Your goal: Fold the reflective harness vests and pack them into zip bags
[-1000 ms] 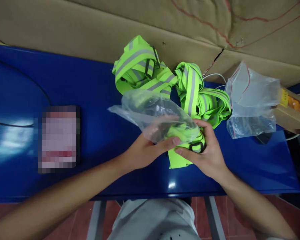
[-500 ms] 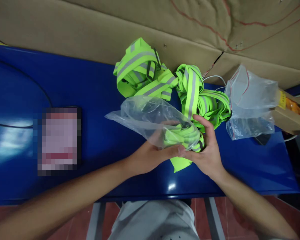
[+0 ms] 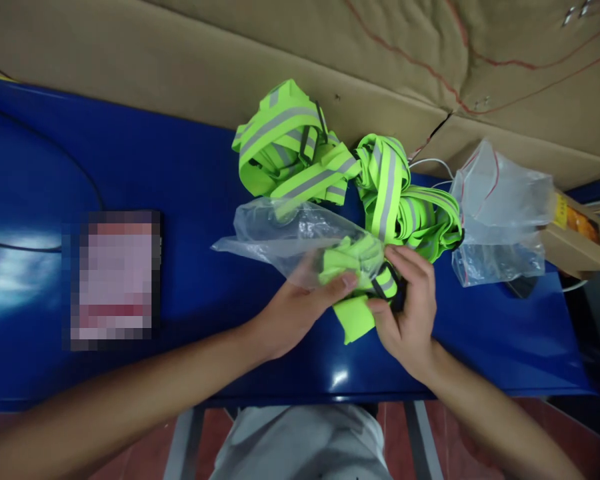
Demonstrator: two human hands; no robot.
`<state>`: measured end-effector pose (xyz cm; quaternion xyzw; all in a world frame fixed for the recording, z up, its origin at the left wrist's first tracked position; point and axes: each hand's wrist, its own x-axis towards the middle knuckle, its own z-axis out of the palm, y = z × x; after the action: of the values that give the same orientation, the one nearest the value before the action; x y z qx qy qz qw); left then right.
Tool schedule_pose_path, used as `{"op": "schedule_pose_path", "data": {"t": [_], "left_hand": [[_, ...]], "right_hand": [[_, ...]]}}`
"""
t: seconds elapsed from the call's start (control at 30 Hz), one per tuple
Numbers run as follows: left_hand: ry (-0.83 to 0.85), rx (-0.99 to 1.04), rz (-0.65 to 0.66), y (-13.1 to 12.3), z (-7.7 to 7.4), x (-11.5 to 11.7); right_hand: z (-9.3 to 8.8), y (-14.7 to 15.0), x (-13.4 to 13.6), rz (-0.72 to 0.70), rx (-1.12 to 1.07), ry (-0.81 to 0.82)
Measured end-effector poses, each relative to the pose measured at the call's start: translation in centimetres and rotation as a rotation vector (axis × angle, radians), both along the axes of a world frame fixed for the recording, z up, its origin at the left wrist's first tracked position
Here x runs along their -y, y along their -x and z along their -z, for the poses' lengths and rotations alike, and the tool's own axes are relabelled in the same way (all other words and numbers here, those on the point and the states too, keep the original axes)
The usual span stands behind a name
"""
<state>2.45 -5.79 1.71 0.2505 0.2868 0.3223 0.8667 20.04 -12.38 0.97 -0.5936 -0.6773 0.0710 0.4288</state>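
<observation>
A bundled neon-yellow reflective strap (image 3: 354, 320) lies partly inside a clear plastic bag (image 3: 265, 230), with one flat end and a black buckle sticking out of the bag's mouth. My left hand (image 3: 297, 310) is closed around the bag and the bundle, thumb on top and fingers behind the film. At the bag's right edge, my right hand (image 3: 414, 310) pinches the strap bundle near the buckle; its fingertips partly hide what they grip. Just beyond, more reflective straps lie in a coiled left pile (image 3: 280, 143) and a folded right pile (image 3: 390, 190).
Clear plastic bags (image 3: 505, 193) lie at the right, beside a cardboard box (image 3: 577, 230) with an orange window. A blurred-out flat device (image 3: 115, 280) rests on the blue table (image 3: 200, 300) at left, near a black cable. A brown-covered panel (image 3: 180, 73) stands behind.
My right hand has gone from spread fingers to a pinch at the bag's mouth. More of the bundle and its buckle now shows outside the film.
</observation>
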Motion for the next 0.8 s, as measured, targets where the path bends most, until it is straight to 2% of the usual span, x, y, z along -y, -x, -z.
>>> {"op": "schedule_pose_path", "data": {"t": [0.1,0.23,0.47,0.53,0.67,0.8], "left_hand": [[0.040,0.019,-0.003,-0.20,-0.38,0.16],[0.049,0.006,-0.015,-0.35,-0.37,0.38],[0.094,-0.013,-0.033,-0.36,-0.18,0.30],[0.088,-0.037,-0.048,-0.39,-0.16,0.18],[0.145,-0.017,-0.047,-0.35,-0.12,-0.17],[0.131,0.011,-0.049,-0.23,-0.16,-0.51]], "right_hand": [[-0.09,0.40,0.12,0.000,-0.015,0.065],[0.01,0.84,-0.24,0.051,-0.200,0.049],[-0.42,0.30,-0.21,0.027,-0.070,0.021],[-0.45,0.06,0.00,-0.022,-0.078,0.041],[-0.42,0.14,0.18,-0.222,-0.060,0.145],[-0.54,0.82,0.03,-0.122,-0.092,0.154]]}}
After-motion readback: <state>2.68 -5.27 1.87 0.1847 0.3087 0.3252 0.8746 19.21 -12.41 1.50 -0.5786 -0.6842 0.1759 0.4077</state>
